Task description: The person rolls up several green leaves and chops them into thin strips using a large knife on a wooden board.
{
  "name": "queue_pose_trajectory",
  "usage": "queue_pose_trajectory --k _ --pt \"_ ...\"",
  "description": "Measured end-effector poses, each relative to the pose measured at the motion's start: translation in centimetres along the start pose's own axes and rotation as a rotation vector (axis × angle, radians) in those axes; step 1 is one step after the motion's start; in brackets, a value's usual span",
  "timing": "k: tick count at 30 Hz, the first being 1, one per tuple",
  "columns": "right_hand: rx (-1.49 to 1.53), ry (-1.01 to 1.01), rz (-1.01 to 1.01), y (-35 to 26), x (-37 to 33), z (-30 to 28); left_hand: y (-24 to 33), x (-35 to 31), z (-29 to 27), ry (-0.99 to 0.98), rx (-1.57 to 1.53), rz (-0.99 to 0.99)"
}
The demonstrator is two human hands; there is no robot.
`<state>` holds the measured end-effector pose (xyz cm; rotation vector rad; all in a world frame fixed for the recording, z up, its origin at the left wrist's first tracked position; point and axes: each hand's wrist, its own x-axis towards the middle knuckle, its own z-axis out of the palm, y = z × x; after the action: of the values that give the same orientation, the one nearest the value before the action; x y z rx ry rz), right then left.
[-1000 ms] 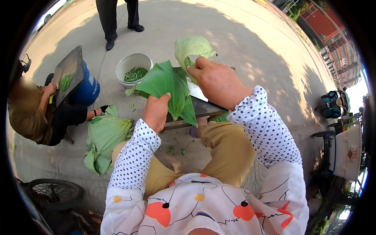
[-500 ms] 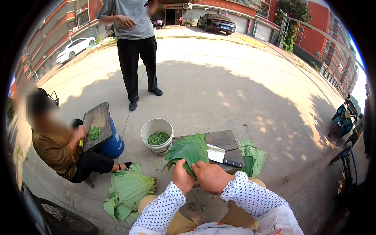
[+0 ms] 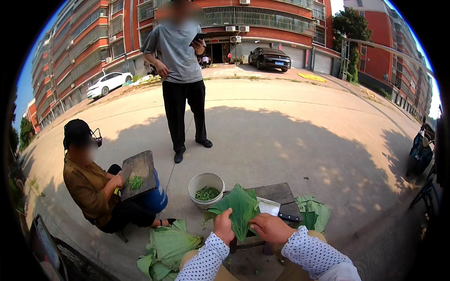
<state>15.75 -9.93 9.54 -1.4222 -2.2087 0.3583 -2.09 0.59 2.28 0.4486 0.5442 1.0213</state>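
A large green leaf point(image 3: 238, 209), by its look a folded lotus leaf, is held up between my hands over a low wooden bench point(image 3: 274, 192). My left hand point(image 3: 224, 227) grips its left edge, thumb up. On the right edge my right hand point(image 3: 272, 228) pinches the leaf, fingers pressed together. Behind the right hand a cleaver point(image 3: 270, 207) lies on the bench, its black handle pointing right. Chopped greens point(image 3: 207, 193) sit in a white bucket point(image 3: 196, 180) just beyond the leaf. More folded leaves lie on the ground at the left point(image 3: 174, 243) and beside the bench at the right point(image 3: 313, 210).
At the left a seated person point(image 3: 89, 187) works over a tilted board point(image 3: 139, 164) with cut greens, resting on a blue drum point(image 3: 157, 199). Another person point(image 3: 180, 89) stands ahead holding a phone. Bicycle parts edge the lower left; parked vehicles stand at the right rim.
My view has tilted up and swung left, so the scene sits lower and further right. My hands have moved apart, and the leaf now spreads upright with its point hanging between them.
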Motion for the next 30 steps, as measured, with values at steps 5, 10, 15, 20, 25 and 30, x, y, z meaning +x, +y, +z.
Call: queue_pose_trajectory --k 5,10,15,20,25,30 --pt "-0.472 -0.151 0.078 4.9 -3.3 2.8 2.8 -0.1 0.1 0.064 -0.014 0.128" --pt "-0.762 -0.348 0.021 6.7 -4.2 5.5 2.9 0.1 -0.8 0.006 -0.003 0.095" --pt "-0.579 -0.539 0.065 7.3 -3.6 6.7 3.0 0.9 -2.2 0.062 0.005 0.126" --pt "-0.611 -0.584 0.062 6.1 -4.0 5.1 3.3 0.9 -2.3 0.056 0.017 0.127" --pt "-0.684 -0.476 0.044 9.0 -5.5 6.6 2.5 0.8 -1.5 0.063 -0.016 0.105" --pt "-0.643 -0.472 -0.019 8.7 -4.1 6.8 3.6 0.2 -2.3 0.048 -0.041 0.052"
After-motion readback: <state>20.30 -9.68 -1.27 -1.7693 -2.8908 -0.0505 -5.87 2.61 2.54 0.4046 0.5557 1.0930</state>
